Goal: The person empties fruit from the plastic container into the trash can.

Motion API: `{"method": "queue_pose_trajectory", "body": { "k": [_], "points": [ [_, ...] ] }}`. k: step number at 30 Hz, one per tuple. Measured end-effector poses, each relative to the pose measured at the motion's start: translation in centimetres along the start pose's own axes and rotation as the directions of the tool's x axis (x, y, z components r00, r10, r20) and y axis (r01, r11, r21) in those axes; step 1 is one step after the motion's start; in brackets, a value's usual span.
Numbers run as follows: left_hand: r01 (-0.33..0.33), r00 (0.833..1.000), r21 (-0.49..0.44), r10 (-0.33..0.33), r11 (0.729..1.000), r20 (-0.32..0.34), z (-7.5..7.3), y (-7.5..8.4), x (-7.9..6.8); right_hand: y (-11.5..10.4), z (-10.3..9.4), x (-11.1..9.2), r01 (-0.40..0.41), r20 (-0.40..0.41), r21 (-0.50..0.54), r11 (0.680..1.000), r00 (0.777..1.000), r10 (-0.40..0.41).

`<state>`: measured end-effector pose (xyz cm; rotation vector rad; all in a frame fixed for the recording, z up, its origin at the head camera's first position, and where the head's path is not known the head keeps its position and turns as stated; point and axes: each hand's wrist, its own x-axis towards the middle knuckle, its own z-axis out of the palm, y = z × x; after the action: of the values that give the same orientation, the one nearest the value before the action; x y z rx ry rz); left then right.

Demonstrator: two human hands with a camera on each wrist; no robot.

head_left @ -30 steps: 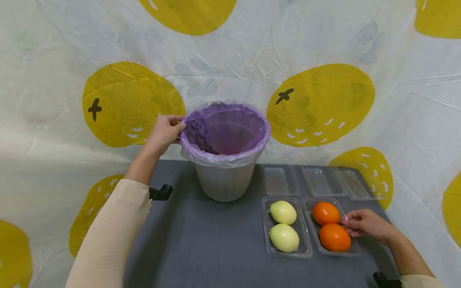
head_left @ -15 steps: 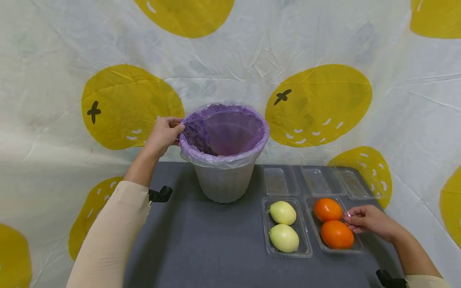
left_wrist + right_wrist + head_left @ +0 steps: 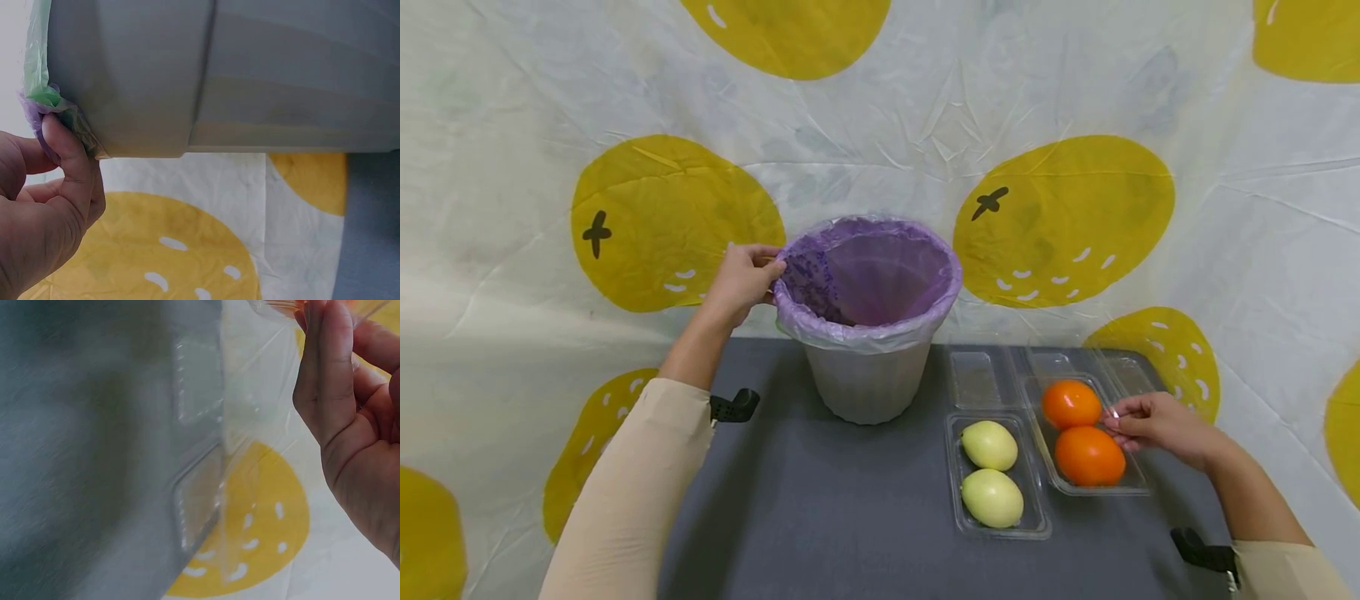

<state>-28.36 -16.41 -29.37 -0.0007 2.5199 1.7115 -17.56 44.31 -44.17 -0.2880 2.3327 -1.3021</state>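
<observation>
At the rim of a pale waste bin (image 3: pixel 867 387), my left hand (image 3: pixel 741 279) pinches the edge of its purple bin liner (image 3: pixel 891 335). The left wrist view shows the thumb and fingers on the folded liner (image 3: pixel 41 94) at the lip. My right hand (image 3: pixel 1161 429) grips the right edge of a clear plastic container (image 3: pixel 1101 490), raised off the table. Inside it sit two round, bright orange fruits (image 3: pixel 1090 457). Only a sliver of that container shows in the right wrist view, above my fingers (image 3: pixel 334 356).
A second clear container (image 3: pixel 1006 532) with two pale yellow-green, lemon-shaped fruits (image 3: pixel 992 498) stands on the grey table (image 3: pixel 850 517), left of the raised one. Several clear containers (image 3: pixel 976 379) line the table's back edge. Behind hangs a white cloth (image 3: pixel 880 108) with yellow fruit prints.
My right hand has lifted the container of orange fruits off the table and moved it away from me, towards the back containers. My left hand stays on the bin's rim.
</observation>
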Motion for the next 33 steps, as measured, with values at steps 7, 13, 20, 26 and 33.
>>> {"method": "queue_pose_trajectory", "body": {
  "k": [7,13,20,26,33],
  "points": [
    [-0.005,1.0,-0.004,0.005,1.0,-0.001,-0.1,-0.1,0.0,-2.6,-0.4,1.6,0.009,-0.057,-0.026,1.0,0.998,-0.011],
    [-0.01,1.0,-0.007,0.01,1.0,0.0,-0.1,-0.2,0.1,-4.6,-0.8,3.1,-0.003,-0.09,-0.025,1.0,0.996,0.001],
    [-0.008,1.0,-0.007,0.008,1.0,0.001,0.0,-0.2,0.1,-6.1,-1.5,4.5,0.007,-0.126,-0.047,0.999,0.992,-0.013],
    [0.005,1.0,-0.009,-0.005,1.0,0.004,0.1,-0.2,0.2,-8.0,-2.4,5.3,0.015,-0.158,0.041,0.999,0.987,-0.008],
    [0.006,1.0,-0.014,-0.006,1.0,0.001,0.2,-0.1,0.2,-10.8,-3.2,6.0,-0.013,-0.193,-0.01,1.0,0.981,0.011]
  ]
}}
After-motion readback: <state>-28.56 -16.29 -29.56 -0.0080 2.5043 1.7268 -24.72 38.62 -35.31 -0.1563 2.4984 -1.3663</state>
